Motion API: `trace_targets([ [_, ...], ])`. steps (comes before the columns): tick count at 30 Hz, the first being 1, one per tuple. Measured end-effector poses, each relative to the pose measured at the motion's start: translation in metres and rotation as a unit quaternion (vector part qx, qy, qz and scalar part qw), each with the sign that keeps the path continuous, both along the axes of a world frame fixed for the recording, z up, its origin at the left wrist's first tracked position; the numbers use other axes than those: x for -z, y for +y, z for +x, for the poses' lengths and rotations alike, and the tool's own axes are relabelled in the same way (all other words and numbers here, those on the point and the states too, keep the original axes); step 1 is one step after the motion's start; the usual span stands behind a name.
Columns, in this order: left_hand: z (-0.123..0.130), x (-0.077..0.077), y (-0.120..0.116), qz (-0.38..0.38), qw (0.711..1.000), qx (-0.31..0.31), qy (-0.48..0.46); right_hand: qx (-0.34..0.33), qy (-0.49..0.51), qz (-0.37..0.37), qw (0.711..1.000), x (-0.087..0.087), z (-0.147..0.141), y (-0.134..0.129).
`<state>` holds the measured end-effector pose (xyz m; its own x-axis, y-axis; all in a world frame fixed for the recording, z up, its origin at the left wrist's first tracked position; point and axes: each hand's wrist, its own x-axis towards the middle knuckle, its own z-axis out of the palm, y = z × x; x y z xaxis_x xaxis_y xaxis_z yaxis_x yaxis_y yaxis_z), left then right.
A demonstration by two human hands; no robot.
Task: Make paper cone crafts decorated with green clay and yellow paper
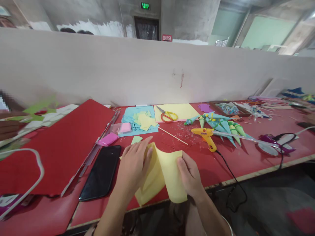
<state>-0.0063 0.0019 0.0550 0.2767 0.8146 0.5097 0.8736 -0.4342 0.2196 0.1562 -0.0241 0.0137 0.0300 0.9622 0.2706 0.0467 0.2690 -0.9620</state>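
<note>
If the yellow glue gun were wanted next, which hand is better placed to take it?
Probably the right hand: the glue gun lies on that side, just beyond it, though that hand holds the yellow paper. The left hand is farther off, across the paper.

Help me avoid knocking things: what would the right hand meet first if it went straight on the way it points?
Beyond the yellow paper it holds, the right hand would probably meet the thin stick first; depth is unclear, so it might pass above.
</note>
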Motion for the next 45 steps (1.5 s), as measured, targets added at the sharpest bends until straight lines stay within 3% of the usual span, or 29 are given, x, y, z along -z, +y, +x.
trace_targets([
  [6,0.009,0.006,0.018,-0.118,0.977,0.007,-0.176,0.104,0.070,-0.054,0.991,0.004,0.005,0.010],
  [12,0.006,0.009,0.025,-0.169,0.938,0.034,-0.300,0.144,0.023,-0.059,0.988,0.012,0.009,0.015],
  [23,-0.001,0.017,0.023,-0.129,0.942,-0.028,-0.309,0.174,-0.051,-0.033,0.983,0.024,0.007,0.017],
  [28,-0.019,0.014,0.024,-0.190,0.929,-0.022,-0.317,0.204,-0.062,-0.026,0.977,0.026,0.011,0.021],
  [34,-0.040,0.018,0.013,-0.264,0.860,-0.054,-0.433,0.259,-0.067,-0.010,0.964,0.029,0.019,0.024],
  [37,-0.034,0.036,0.006,-0.263,0.789,-0.083,-0.549,0.264,-0.071,0.004,0.962,0.030,0.020,0.025],
  [40,-0.025,0.051,-0.001,-0.354,0.717,-0.078,-0.595,0.251,-0.071,0.011,0.965,0.031,0.019,0.026],
  [42,-0.024,0.052,-0.004,-0.407,0.698,-0.062,-0.586,0.240,-0.071,0.012,0.968,0.031,0.019,0.025],
  [45,-0.026,0.046,-0.006,-0.439,0.699,-0.048,-0.562,0.214,-0.064,0.022,0.974,0.031,0.021,0.024],
])
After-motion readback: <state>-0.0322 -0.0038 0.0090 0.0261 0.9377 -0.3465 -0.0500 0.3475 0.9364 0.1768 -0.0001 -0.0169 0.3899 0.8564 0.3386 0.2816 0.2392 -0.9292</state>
